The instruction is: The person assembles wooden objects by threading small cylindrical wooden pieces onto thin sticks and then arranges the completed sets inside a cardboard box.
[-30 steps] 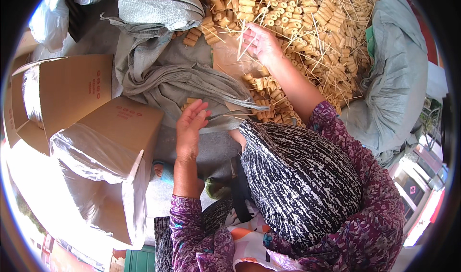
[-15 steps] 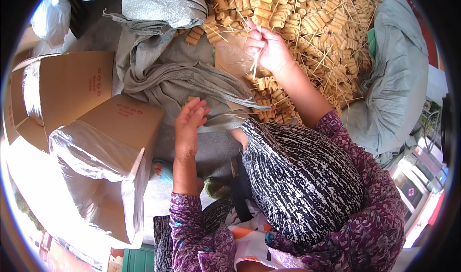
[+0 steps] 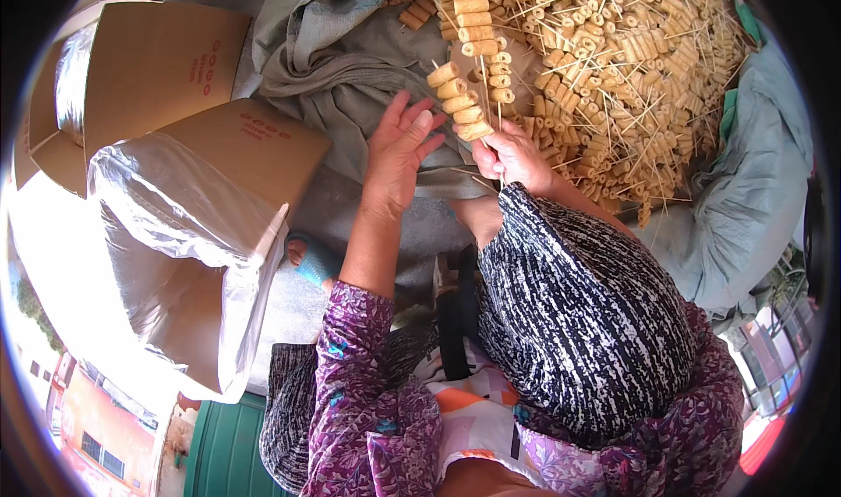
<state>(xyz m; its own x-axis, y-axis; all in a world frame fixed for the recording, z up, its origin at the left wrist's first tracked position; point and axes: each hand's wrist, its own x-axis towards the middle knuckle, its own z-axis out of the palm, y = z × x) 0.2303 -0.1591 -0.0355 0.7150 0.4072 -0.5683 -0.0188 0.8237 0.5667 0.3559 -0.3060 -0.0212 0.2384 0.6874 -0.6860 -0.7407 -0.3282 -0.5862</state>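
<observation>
**2 hands, 1 fan of loaded skewers, and a loose hold**

2 hands meet just above the person's knee. The right hand [image 3: 512,155] is closed in a pinch around the bare lower ends of a small fan of thin wooden skewers threaded with short tan cylindrical pieces [image 3: 464,98], holding them upright and slightly splayed. The left hand [image 3: 399,151] is spread open, fingers straight, holding nothing; its fingertips lie just beside the lowest tan pieces, and I cannot tell whether they touch.

The hold looks risky, in my judgement: the sticks are gripped only at their tips while the weight sits high, so the fan could twist or a skewer could slide out and drop onto the crumpled grey cloth sack [image 3: 350,67] below. Pieces near the stick ends could also slip off if the bundle tilts. The sharp points stand close to the open palm, so a quick push could prick it.

Beyond the hands, the large heap of the same tan pieces on skewers [image 3: 631,67] lies on pale blue-grey sheeting [image 3: 745,208]. To the left stands an open brown cardboard box lined with clear plastic film [image 3: 193,225]; a long reach toward it could scatter a loosely held bundle.
</observation>
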